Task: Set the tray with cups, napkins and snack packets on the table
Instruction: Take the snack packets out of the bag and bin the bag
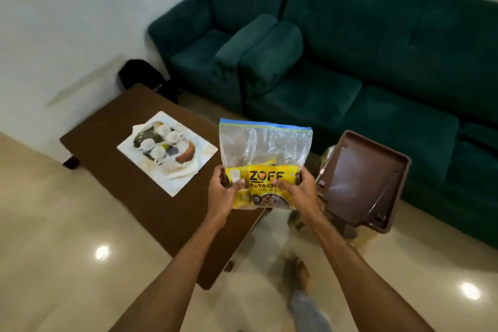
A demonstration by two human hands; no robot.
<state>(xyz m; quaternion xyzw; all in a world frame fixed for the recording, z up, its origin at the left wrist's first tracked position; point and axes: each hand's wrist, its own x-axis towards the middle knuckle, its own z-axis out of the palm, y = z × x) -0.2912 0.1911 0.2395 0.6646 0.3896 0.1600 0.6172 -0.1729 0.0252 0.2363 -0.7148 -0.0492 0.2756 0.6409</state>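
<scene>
At frame centre, left hand (225, 190) and right hand (297, 188) grip the zip bag (265, 148) by its lower corners, probably steadying the snack packets (265, 186) inside; the tray (168, 183) with cups (172, 137) sits on the table (151, 210), centre left.

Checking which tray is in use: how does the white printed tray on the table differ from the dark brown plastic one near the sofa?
The white printed rectangular tray lies flat on the brown wooden table; the dark brown plastic tray stands tilted, off the table. The white tray carries white cups and napkins; the brown tray carries nothing. Both are rectangular.
</scene>
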